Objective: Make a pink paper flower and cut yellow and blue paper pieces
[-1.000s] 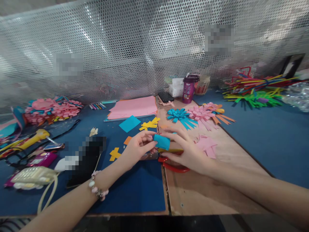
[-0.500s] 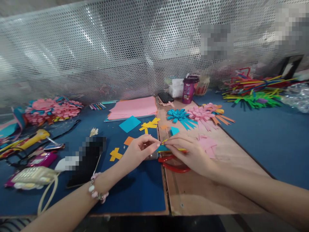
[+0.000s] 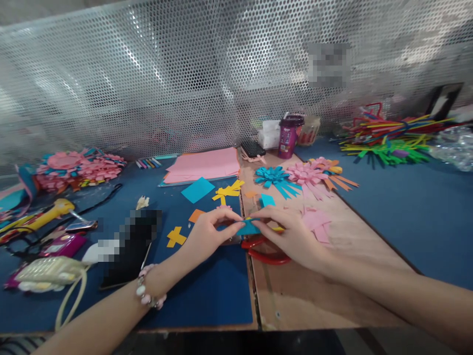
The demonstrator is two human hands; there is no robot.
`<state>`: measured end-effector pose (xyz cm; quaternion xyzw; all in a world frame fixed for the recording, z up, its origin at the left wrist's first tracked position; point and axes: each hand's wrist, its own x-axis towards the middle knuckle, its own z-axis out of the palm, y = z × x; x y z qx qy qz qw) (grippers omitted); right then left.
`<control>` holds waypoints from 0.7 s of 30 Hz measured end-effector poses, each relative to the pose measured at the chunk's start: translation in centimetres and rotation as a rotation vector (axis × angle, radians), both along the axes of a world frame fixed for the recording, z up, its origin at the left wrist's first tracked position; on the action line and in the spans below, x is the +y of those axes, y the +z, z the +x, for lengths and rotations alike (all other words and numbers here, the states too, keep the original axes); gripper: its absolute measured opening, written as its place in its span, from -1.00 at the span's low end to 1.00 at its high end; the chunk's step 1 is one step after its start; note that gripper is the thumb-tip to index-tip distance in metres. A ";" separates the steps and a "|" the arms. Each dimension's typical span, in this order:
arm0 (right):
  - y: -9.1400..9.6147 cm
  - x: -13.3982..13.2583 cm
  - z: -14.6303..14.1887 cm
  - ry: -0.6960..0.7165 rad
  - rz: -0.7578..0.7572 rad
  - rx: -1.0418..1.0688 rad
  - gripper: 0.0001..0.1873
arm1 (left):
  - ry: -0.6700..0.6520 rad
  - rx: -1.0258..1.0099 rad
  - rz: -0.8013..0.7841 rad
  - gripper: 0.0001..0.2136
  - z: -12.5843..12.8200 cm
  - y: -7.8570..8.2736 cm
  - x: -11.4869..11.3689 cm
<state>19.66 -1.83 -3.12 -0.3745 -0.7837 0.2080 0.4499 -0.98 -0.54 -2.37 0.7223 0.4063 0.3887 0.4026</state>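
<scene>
Both hands meet at the table's middle over a small folded blue paper piece. My left hand pinches its left edge between thumb and fingers. My right hand pinches its right edge the same way. Red-handled scissors lie on the table just under my right hand. A small blue paper scrap and a cut pink paper shape lie beside my right hand.
Finished paper flowers, blue and pink, lie behind the hands. Pink paper sheets, a blue square, yellow cut strips, a purple cup, a yellow glue gun and a perforated metal screen surround the spot.
The blue piece, held flat and broad a second ago, is now folded small and pinched between both hands, which have drawn closer together.
</scene>
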 end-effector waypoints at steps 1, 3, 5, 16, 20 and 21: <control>0.0 0.0 0.0 -0.005 -0.017 -0.002 -0.84 | 0.008 -0.004 0.003 -0.86 0.0 0.0 0.0; -0.1 -0.1 0.0 -0.011 -0.048 -0.008 -0.82 | 0.017 -0.010 0.010 -0.86 0.0 0.1 0.0; 0.0 -0.1 0.0 -0.012 -0.066 -0.018 -0.82 | 0.017 -0.020 0.017 -0.86 0.1 0.1 0.1; -0.2 0.1 -0.1 -0.020 -0.175 0.035 -0.84 | 0.006 -0.024 0.061 -0.85 0.1 -0.1 -0.1; -0.2 0.1 -0.1 -0.006 -0.180 0.050 -0.84 | 0.021 -0.017 0.067 -0.85 0.2 -0.1 0.0; -0.2 0.1 -0.1 -0.003 -0.180 0.057 -0.84 | 0.022 -0.014 0.064 -0.85 0.2 -0.1 0.0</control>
